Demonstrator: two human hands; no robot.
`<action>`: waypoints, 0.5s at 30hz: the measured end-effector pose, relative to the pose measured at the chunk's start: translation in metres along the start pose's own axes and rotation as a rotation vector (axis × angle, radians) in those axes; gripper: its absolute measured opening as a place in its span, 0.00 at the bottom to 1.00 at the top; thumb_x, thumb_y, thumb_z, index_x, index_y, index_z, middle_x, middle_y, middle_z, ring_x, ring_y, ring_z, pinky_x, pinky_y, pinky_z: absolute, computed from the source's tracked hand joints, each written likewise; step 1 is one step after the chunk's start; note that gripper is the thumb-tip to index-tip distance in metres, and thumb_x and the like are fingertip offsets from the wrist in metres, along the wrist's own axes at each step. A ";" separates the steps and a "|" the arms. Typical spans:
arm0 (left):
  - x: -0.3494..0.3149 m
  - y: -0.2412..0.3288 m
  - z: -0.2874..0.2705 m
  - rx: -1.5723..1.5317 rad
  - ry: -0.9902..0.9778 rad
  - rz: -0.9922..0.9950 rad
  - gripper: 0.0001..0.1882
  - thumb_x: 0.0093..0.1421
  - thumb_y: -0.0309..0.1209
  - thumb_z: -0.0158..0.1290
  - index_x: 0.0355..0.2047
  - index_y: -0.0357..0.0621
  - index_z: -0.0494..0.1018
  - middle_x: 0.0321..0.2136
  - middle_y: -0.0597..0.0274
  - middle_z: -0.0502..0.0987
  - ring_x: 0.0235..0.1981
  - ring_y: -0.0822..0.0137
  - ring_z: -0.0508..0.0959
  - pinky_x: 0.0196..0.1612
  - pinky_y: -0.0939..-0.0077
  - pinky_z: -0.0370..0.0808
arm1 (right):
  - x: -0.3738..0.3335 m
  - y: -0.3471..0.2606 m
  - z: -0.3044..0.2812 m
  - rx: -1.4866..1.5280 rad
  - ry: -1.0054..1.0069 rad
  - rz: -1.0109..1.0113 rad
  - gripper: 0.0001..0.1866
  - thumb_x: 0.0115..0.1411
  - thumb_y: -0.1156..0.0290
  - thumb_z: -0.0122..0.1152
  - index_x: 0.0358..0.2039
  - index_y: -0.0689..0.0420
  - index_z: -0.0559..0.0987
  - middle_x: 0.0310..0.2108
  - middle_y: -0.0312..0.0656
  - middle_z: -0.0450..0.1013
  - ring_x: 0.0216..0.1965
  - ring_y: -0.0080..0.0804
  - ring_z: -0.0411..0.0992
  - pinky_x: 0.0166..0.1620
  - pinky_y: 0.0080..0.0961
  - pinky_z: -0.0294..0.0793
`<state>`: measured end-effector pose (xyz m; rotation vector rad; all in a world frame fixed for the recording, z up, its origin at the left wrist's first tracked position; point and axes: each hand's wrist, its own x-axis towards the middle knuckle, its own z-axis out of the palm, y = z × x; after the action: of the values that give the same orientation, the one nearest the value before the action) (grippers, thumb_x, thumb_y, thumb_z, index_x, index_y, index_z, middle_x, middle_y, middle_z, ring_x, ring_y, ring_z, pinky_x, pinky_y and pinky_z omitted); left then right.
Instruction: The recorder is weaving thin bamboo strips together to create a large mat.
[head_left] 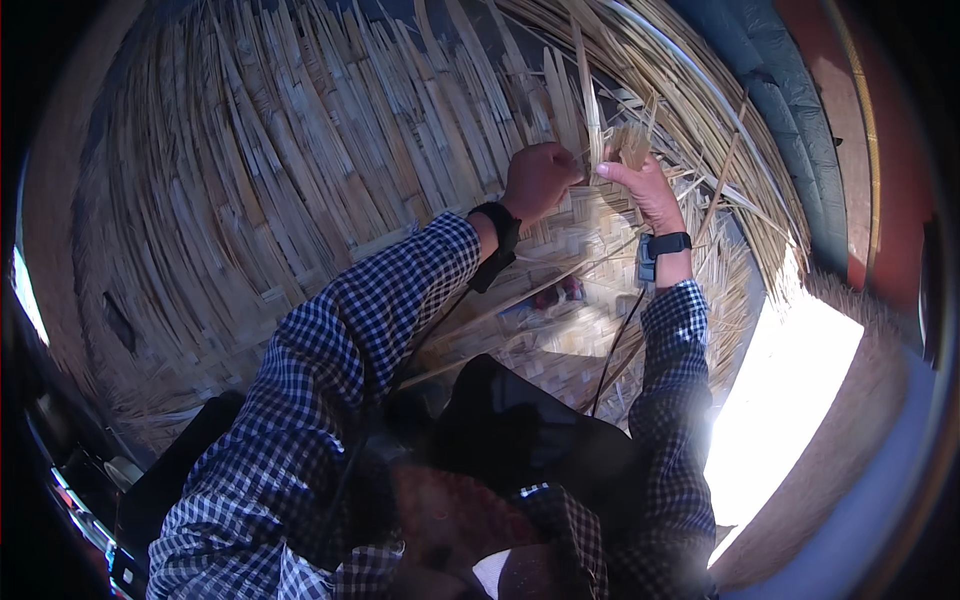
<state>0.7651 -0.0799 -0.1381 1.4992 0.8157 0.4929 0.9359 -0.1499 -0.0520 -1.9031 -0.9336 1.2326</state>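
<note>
A large woven mat of pale split-bamboo strips (290, 170) spreads in front of me, with long loose strip ends fanning out toward the far side. My left hand (541, 182) is closed like a fist over the mat's far right part; what its fingers grip is hidden. Just right of it, my right hand (648, 188) is wrapped round a bamboo strip (631, 147), its thumb pointing left. Between the two hands stands an upright pale strip (594, 120). Finished plaiting (590, 235) shows in the sunlit area below both hands.
A thick bundle of long thin strips (715, 110) curves along the right side. Beyond it lies a grey-green padded sheet (800, 140) beside a reddish surface (905, 150). Bright sunlight falls on a patch of ground (785, 400) at right. Dark cables run from both wrist straps.
</note>
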 end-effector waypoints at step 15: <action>-0.157 0.067 -0.235 -0.051 -0.074 -0.038 0.18 0.68 0.29 0.47 0.58 0.45 0.67 0.49 0.63 0.75 0.51 0.70 0.74 0.49 0.73 0.74 | 0.011 0.015 0.033 -1.005 0.635 -0.474 0.30 0.62 0.59 0.60 0.60 0.59 0.66 0.60 0.47 0.63 0.62 0.44 0.58 0.64 0.41 0.57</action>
<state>0.5035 -0.0344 -0.0200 1.4437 0.7675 0.4245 0.9116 -0.1432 -0.0797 -2.3269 -1.6496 -0.2299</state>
